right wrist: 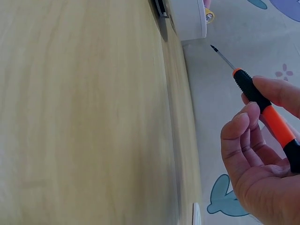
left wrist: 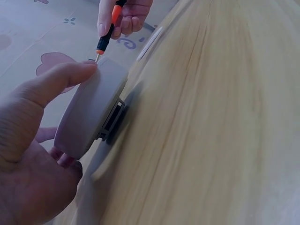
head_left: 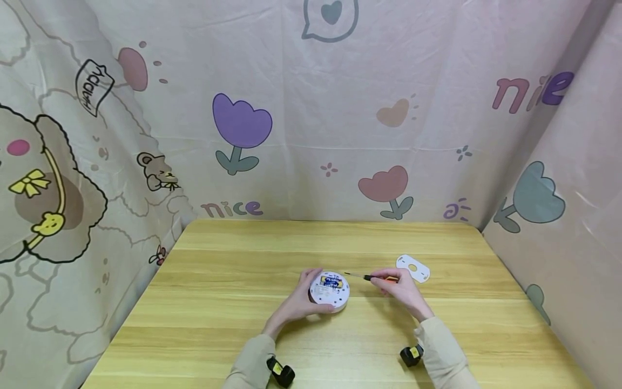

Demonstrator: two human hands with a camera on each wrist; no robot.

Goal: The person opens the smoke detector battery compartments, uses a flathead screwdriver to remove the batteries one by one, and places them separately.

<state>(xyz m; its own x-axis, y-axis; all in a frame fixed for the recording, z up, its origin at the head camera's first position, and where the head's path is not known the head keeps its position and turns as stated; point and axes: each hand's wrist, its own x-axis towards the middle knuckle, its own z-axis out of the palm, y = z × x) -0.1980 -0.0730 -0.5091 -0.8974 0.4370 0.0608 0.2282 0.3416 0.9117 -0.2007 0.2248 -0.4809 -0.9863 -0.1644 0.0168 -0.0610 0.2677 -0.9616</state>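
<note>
Over a wood-grain tabletop [head_left: 218, 302], the left hand [head_left: 302, 302] grips a round white plastic device [head_left: 326, 297] by its rim, probably best: it looks light, stiff, smooth. At its two o'clock, the right hand [head_left: 404, 290] pinches an orange-and-black screwdriver [head_left: 367, 277].

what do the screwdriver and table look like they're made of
Screwdriver handle: probably plastic, smooth bright orange, perhaps rubbery where black and ribbed. Its shaft: likely metal, thin and silvery. Table: wood or wood-look laminate, with streaked grain and soft sheen.

Perhaps a home: cartoon-print curtain [head_left: 301, 124]
</note>
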